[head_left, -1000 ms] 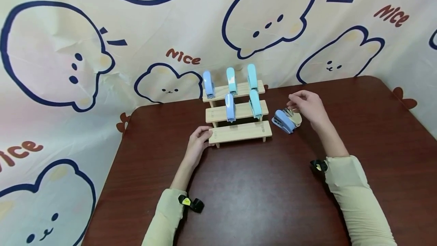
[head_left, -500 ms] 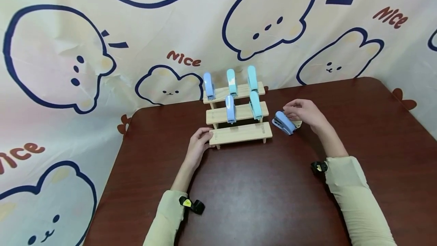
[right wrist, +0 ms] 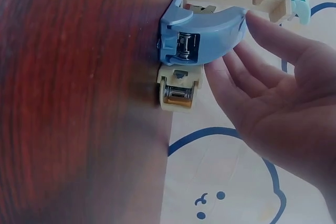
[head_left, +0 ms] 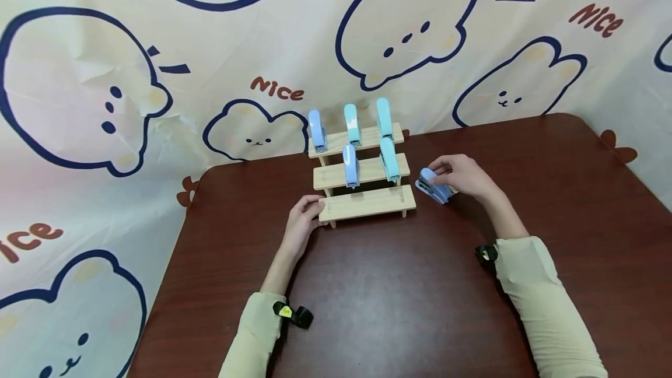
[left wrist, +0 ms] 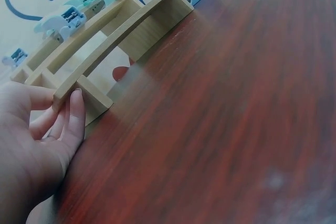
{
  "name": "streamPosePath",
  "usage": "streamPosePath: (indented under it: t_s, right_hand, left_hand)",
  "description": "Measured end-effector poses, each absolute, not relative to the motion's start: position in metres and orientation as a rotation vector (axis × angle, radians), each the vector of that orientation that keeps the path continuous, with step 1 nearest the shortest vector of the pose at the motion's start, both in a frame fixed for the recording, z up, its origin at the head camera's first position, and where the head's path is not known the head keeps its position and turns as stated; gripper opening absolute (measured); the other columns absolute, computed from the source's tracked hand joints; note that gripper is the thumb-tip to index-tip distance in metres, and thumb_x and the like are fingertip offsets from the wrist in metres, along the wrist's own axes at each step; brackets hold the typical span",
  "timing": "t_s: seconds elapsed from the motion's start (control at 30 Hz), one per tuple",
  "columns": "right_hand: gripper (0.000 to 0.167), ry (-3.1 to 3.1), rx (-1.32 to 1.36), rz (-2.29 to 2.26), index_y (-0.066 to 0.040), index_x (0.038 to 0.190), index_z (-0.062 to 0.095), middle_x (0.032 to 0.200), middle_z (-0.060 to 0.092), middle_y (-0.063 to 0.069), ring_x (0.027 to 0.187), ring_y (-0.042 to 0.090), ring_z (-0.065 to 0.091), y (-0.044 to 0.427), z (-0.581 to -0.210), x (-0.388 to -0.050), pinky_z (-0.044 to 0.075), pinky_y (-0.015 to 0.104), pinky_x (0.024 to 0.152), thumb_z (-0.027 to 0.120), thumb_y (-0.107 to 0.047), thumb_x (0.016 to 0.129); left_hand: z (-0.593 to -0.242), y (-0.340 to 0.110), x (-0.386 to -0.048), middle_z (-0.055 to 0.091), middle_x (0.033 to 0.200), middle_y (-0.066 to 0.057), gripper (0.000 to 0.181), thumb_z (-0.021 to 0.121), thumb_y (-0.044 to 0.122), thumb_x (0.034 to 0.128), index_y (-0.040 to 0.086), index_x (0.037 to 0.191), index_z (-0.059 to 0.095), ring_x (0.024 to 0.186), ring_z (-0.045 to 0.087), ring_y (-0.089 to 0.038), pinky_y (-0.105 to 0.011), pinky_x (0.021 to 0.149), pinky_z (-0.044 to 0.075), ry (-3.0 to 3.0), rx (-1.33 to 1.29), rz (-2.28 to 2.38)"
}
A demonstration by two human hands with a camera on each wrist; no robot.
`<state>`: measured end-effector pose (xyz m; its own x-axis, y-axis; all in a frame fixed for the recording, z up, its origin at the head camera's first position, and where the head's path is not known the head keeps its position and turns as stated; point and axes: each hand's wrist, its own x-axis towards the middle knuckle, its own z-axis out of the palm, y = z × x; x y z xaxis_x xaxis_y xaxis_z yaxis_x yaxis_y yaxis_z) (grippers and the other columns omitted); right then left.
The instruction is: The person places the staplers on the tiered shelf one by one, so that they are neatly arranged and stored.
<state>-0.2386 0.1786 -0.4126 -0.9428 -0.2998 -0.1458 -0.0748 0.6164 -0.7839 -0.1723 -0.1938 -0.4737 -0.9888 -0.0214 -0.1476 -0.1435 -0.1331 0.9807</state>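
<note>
1. The blue stapler [right wrist: 218,35] was pinched in the right grip [head_left: 464,177], low on the counter [head_left: 367,296], near the rack's [head_left: 367,203] right end.
2. A steady, straight lift seemed called for: the cream stapler [right wrist: 179,88] just beside it could be dragged along. Whether the two touched could not be told.
3. The rack's left end was held in the left grip [head_left: 301,217], a useful brace.
4. Five staplers [head_left: 351,165], easily knocked, were carried on the upper tiers [head_left: 370,171].
</note>
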Motion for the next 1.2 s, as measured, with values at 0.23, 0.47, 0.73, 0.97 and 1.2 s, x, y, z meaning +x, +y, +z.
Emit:
streamPosePath:
  t_s: [0.23, 0.47, 0.73, 0.97, 1.2]
  right_hand:
    - [0.035, 2.564, -0.336, -1.161, 0.008, 0.124, 0.066, 0.108, 0.069, 0.02, 0.091, 0.03, 0.062, 0.173, -0.414, -0.239, 0.052, 0.033, 0.07, 0.071, -0.015, 0.098]
    - [0.035, 2.589, -0.411, -1.087, 0.01, 0.123, 0.066, 0.099, 0.068, 0.017, 0.084, 0.026, 0.059, 0.167, -0.413, -0.238, 0.048, 0.033, 0.067, 0.069, -0.015, 0.099]
    - [0.034, 2.588, -0.418, -1.069, 0.01, 0.124, 0.066, 0.102, 0.068, 0.019, 0.083, 0.026, 0.06, 0.165, -0.412, -0.237, 0.049, 0.032, 0.067, 0.068, -0.014, 0.101]
    - [0.034, 2.575, -0.409, -1.081, 0.01, 0.124, 0.065, 0.102, 0.068, 0.019, 0.084, 0.025, 0.061, 0.164, -0.414, -0.238, 0.05, 0.032, 0.069, 0.067, -0.015, 0.102]
    - [0.035, 2.568, -0.409, -1.083, 0.01, 0.125, 0.065, 0.103, 0.068, 0.019, 0.084, 0.025, 0.061, 0.163, -0.414, -0.238, 0.05, 0.032, 0.069, 0.067, -0.016, 0.102]
  left_hand:
    - [-0.474, -0.193, -0.173, 0.065, 0.107, -0.007, 0.023, 0.06, 0.009, 0.1043, -0.002, 0.125, 0.06, 0.083, 0.065, -0.016, -0.028, 0.07, 0.056, 2.01, -0.187, 2.3]
    - [-0.475, -0.194, -0.173, 0.064, 0.107, -0.008, 0.023, 0.06, 0.009, 0.1039, -0.002, 0.124, 0.06, 0.083, 0.065, -0.017, -0.028, 0.07, 0.056, 2.015, -0.195, 2.296]
    - [-0.476, -0.193, -0.173, 0.063, 0.107, -0.008, 0.023, 0.061, 0.008, 0.1029, -0.003, 0.123, 0.06, 0.086, 0.063, -0.017, -0.028, 0.07, 0.056, 2.009, -0.197, 2.309]
    - [-0.477, -0.194, -0.173, 0.063, 0.109, -0.008, 0.024, 0.06, 0.008, 0.1033, -0.004, 0.124, 0.059, 0.087, 0.063, -0.016, -0.027, 0.071, 0.055, 2.007, -0.192, 2.303]
    - [-0.477, -0.194, -0.173, 0.065, 0.108, -0.007, 0.022, 0.06, 0.008, 0.1033, -0.003, 0.123, 0.06, 0.087, 0.063, -0.016, -0.028, 0.071, 0.055, 2.011, -0.194, 2.309]
